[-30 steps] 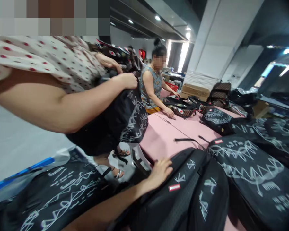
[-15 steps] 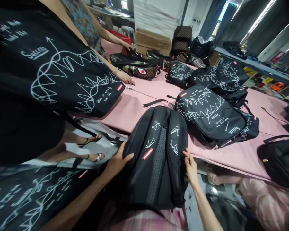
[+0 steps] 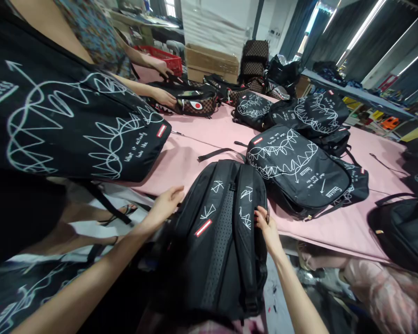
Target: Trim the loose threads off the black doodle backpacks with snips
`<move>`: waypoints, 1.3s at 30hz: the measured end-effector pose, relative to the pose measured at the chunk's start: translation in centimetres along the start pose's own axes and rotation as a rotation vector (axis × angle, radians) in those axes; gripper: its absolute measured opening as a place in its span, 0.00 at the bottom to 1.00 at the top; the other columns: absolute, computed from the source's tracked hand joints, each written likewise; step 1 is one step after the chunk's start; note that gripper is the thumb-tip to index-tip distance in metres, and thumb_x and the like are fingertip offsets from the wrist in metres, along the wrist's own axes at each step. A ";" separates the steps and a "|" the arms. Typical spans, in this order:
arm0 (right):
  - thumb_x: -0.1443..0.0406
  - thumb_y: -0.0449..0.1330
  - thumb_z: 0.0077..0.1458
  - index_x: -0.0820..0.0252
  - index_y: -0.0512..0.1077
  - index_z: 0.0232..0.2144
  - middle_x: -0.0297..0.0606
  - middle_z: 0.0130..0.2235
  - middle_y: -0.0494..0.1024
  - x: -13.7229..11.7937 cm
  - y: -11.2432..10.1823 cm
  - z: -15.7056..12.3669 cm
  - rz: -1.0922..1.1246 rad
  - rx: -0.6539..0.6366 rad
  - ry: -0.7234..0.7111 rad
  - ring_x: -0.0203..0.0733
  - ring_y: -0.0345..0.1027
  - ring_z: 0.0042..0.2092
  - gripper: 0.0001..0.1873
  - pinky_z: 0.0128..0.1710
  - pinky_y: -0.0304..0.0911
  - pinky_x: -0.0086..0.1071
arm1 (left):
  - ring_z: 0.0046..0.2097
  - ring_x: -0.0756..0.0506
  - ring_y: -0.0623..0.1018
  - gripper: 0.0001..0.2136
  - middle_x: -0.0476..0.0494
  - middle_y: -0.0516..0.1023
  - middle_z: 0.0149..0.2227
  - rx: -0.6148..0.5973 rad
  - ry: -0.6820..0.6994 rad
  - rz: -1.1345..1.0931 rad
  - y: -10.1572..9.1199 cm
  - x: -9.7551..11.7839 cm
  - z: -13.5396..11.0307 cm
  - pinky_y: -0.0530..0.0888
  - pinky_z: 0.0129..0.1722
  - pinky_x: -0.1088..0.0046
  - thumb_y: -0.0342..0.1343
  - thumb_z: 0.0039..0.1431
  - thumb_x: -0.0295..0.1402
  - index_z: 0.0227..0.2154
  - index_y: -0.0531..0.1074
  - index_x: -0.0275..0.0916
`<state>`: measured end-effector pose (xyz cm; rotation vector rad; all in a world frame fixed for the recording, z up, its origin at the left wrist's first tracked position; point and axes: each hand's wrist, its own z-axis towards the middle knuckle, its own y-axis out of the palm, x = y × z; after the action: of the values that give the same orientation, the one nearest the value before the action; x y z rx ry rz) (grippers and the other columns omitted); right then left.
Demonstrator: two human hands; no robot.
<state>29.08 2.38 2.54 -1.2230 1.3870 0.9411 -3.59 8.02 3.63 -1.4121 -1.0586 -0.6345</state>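
Observation:
A black backpack stands tilted in front of me with its back panel and shoulder straps facing up. White scribbles and a red-and-white label mark the straps. Beside its upper left edge is my left hand, fingers stretched out and holding nothing. My right hand has its fingers curled on the right edge of the pack, by the right strap. A small dark object shows at those fingers, too small to name. Touching or close to the pack's upper right is another black backpack with white scribble print, lying on the table.
The pink table holds several more bags, including a checkered one under a co-worker's hands. A large printed black backpack hangs close on the left. A red crate and cardboard box stand behind.
My left hand has come off the backpack's left side and moved up beside it. My right hand has shifted inward to the strap. The co-worker's near hand has moved onto the checkered bag.

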 end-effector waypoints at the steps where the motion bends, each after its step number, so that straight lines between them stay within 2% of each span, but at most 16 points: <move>1: 0.54 0.60 0.48 0.61 0.68 0.49 0.46 0.49 0.73 0.0 0.5 0.3 -0.007 -0.006 0.011 0.49 0.67 0.48 0.28 0.49 0.61 0.44 | 0.48 0.41 0.75 0.24 0.36 0.73 0.50 0.014 0.050 -0.004 0.5 1.7 1.4 0.71 0.48 0.64 0.47 0.52 0.42 0.48 0.69 0.33; 4: 0.57 0.61 0.46 0.59 0.68 0.50 0.43 0.53 0.70 -0.6 2.1 2.0 0.023 -0.002 -0.010 0.48 0.61 0.55 0.28 0.57 0.53 0.43 | 0.51 0.42 0.72 0.20 0.37 0.74 0.49 -0.004 0.238 -0.009 3.5 7.7 5.8 0.67 0.53 0.65 0.46 0.54 0.37 0.47 0.70 0.33; 6: 0.59 0.62 0.44 0.58 0.68 0.50 0.40 0.55 0.68 -1.9 2.5 4.0 0.125 0.031 -0.061 0.47 0.58 0.57 0.29 0.58 0.52 0.41 | 0.52 0.43 0.72 0.18 0.38 0.74 0.49 -0.069 0.330 -0.017 6.4 11.3 8.7 0.63 0.55 0.66 0.47 0.54 0.35 0.45 0.71 0.33; 8: 0.61 0.62 0.44 0.57 0.68 0.50 0.38 0.56 0.67 -3.7 2.1 6.6 0.254 0.085 -0.113 0.45 0.60 0.56 0.28 0.56 0.55 0.38 | 0.50 0.43 0.72 0.17 0.39 0.76 0.47 -0.125 0.359 -0.035 9.5 14.0 11.5 0.64 0.54 0.67 0.48 0.54 0.34 0.44 0.72 0.33; 10: 0.63 0.62 0.43 0.57 0.68 0.50 0.37 0.50 0.72 -5.5 0.9 9.2 0.370 0.103 -0.091 0.42 0.66 0.48 0.28 0.48 0.63 0.35 | 0.46 0.44 0.75 0.17 0.38 0.77 0.43 -0.180 0.361 -0.054 12.5 15.6 13.7 0.67 0.50 0.67 0.47 0.55 0.34 0.44 0.72 0.32; 12: 0.64 0.63 0.43 0.56 0.65 0.52 0.34 0.36 0.77 -6.9 -0.6 11.5 0.462 0.048 0.013 0.37 0.69 0.33 0.31 0.32 0.65 0.30 | 0.42 0.45 0.76 0.18 0.38 0.78 0.40 -0.257 0.377 -0.075 14.9 16.5 15.3 0.69 0.46 0.68 0.45 0.57 0.36 0.43 0.72 0.31; 14: 0.66 0.62 0.43 0.55 0.61 0.55 0.29 0.24 0.72 -7.6 -1.7 13.1 0.543 -0.042 0.130 0.33 0.61 0.22 0.34 0.20 0.57 0.26 | 0.42 0.45 0.76 0.19 0.39 0.78 0.40 -0.358 0.428 -0.098 16.8 16.9 16.2 0.69 0.45 0.69 0.45 0.57 0.39 0.41 0.74 0.32; 16: 0.68 0.61 0.44 0.54 0.59 0.56 0.26 0.21 0.69 -7.6 -2.4 14.2 0.613 -0.101 0.198 0.31 0.56 0.19 0.35 0.17 0.51 0.23 | 0.44 0.45 0.75 0.19 0.42 0.78 0.41 -0.463 0.490 -0.117 18.1 17.3 16.7 0.68 0.47 0.70 0.47 0.56 0.42 0.41 0.75 0.35; 20: 0.71 0.60 0.45 0.51 0.61 0.53 0.27 0.22 0.68 -6.3 -2.7 15.3 0.701 -0.188 0.299 0.29 0.57 0.19 0.31 0.16 0.48 0.20 | 0.47 0.45 0.73 0.18 0.44 0.77 0.45 -0.634 0.609 -0.136 19.6 18.0 17.4 0.65 0.50 0.71 0.50 0.53 0.42 0.42 0.75 0.38; 23: 0.71 0.59 0.45 0.51 0.64 0.48 0.26 0.21 0.67 -5.2 -2.6 15.4 0.707 -0.259 0.375 0.27 0.55 0.18 0.26 0.16 0.48 0.19 | 0.45 0.46 0.73 0.17 0.44 0.77 0.43 -0.743 0.704 -0.124 20.0 18.6 17.7 0.65 0.48 0.71 0.49 0.54 0.42 0.38 0.76 0.38; 26: 0.68 0.60 0.46 0.57 0.69 0.38 0.28 0.21 0.68 -4.8 -3.0 15.0 0.574 -0.289 0.405 0.28 0.57 0.17 0.13 0.15 0.49 0.20 | 0.32 0.49 0.71 0.14 0.49 0.75 0.28 -0.767 0.751 -0.045 20.4 19.2 17.3 0.66 0.35 0.75 0.49 0.53 0.42 0.24 0.73 0.37; 28: 0.63 0.61 0.46 0.61 0.71 0.30 0.31 0.21 0.70 -5.0 -3.7 14.6 0.393 -0.269 0.369 0.31 0.61 0.19 0.08 0.18 0.55 0.23 | 0.23 0.53 0.62 0.18 0.53 0.63 0.18 -0.731 0.733 0.036 20.7 19.7 16.8 0.59 0.25 0.76 0.49 0.53 0.44 0.15 0.64 0.37; 31: 0.56 0.64 0.43 0.62 0.72 0.25 0.33 0.22 0.73 -5.5 -5.2 13.7 0.215 -0.143 0.253 0.36 0.67 0.25 0.14 0.25 0.61 0.28 | 0.19 0.54 0.52 0.23 0.55 0.49 0.15 -0.687 0.699 0.115 21.2 20.2 16.5 0.49 0.20 0.75 0.50 0.52 0.47 0.11 0.51 0.38; 34: 0.49 0.64 0.41 0.63 0.73 0.26 0.35 0.24 0.75 -5.3 -6.8 12.4 0.202 -0.021 0.194 0.38 0.68 0.29 0.21 0.30 0.62 0.30 | 0.19 0.55 0.50 0.23 0.55 0.47 0.15 -0.673 0.690 0.142 21.5 20.4 16.6 0.48 0.20 0.74 0.50 0.50 0.46 0.11 0.48 0.39; 39: 0.48 0.66 0.39 0.63 0.71 0.24 0.33 0.25 0.74 -3.2 -8.6 9.2 0.153 0.006 0.171 0.36 0.65 0.29 0.23 0.31 0.60 0.28 | 0.19 0.55 0.51 0.23 0.55 0.48 0.15 -0.670 0.642 0.155 21.6 20.4 16.8 0.48 0.20 0.74 0.51 0.49 0.46 0.11 0.49 0.39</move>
<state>39.10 10.30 4.65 -1.2290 1.6365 0.9537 20.70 31.37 8.68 -1.6543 -0.2160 -1.2946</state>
